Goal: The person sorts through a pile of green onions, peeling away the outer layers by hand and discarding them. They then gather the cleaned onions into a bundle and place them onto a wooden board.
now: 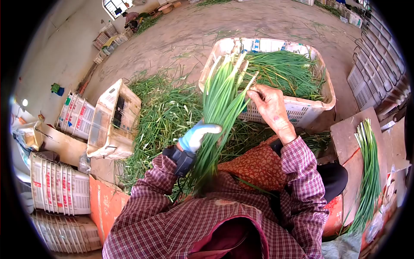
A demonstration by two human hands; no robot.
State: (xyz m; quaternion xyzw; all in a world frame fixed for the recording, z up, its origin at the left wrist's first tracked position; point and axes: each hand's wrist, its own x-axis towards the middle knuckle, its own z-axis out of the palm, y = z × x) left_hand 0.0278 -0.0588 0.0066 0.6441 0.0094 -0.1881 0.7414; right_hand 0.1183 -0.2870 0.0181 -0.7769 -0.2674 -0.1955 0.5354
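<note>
Now the left hand (199, 135), in a pale blue glove, is wrapping shut around the middle of a bunch of green onions (220, 108), holding it upright over the lap. The bare right hand (271, 105) is pinching a leaf near the bunch's top. Just beyond, a white crate (314, 108) is holding more greens, and loose stalks (164, 116) are littering the floor.

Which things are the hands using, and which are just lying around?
In use: left hand in a blue glove, gripping the bunch of scallions; bare right hand, pinching a leaf of it.

Lying about: crate of greens, tipped crate, scallions on the board, stacked crates, scraps on the floor.
</note>
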